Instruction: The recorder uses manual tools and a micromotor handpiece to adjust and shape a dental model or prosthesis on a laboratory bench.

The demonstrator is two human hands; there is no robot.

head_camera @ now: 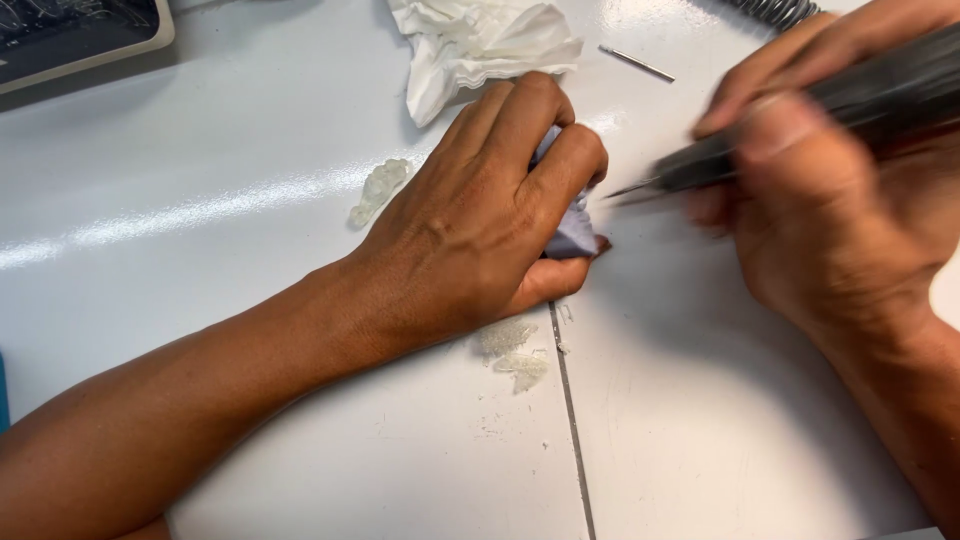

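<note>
Pinning the small pale-lilac piece [572, 228] firmly to the white table [250, 150] with the clenched left hand [480, 225], the person does best steadying the right hand [830, 200], fingers wrapped around the dark pen-shaped grinder [800, 105], easing its blurred tip lightly onto the exposed edge.

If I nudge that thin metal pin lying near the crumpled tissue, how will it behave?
The thin metal pin looks like a slim round rod, so it would probably roll on the glossy white table. It seems light and stiff. Lying flat, it may be awkward to pinch; the crumpled tissue beside it could stop it.
</note>
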